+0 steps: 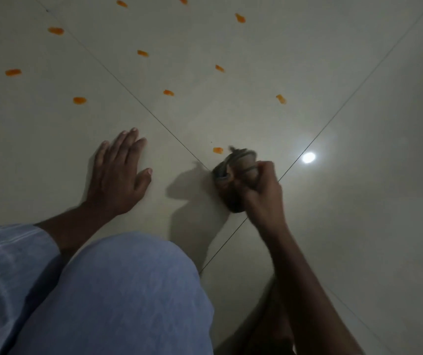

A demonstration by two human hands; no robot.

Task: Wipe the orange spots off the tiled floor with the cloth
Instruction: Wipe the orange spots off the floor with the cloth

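The cloth (233, 172) sat bunched on the tiled floor (359, 226) at a tile joint, just beside the nearest orange spot (218, 150). Your right hand (259, 188) clenched its fingers around it; your left hand (119, 172) lay flat, fingers straight.

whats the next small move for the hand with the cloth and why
Probably slide the cloth, gripped in the right hand, slightly forward and left onto the nearest orange spot. That spot lies just beyond the cloth's edge, seemingly untouched, while the left hand rests flat on the floor.
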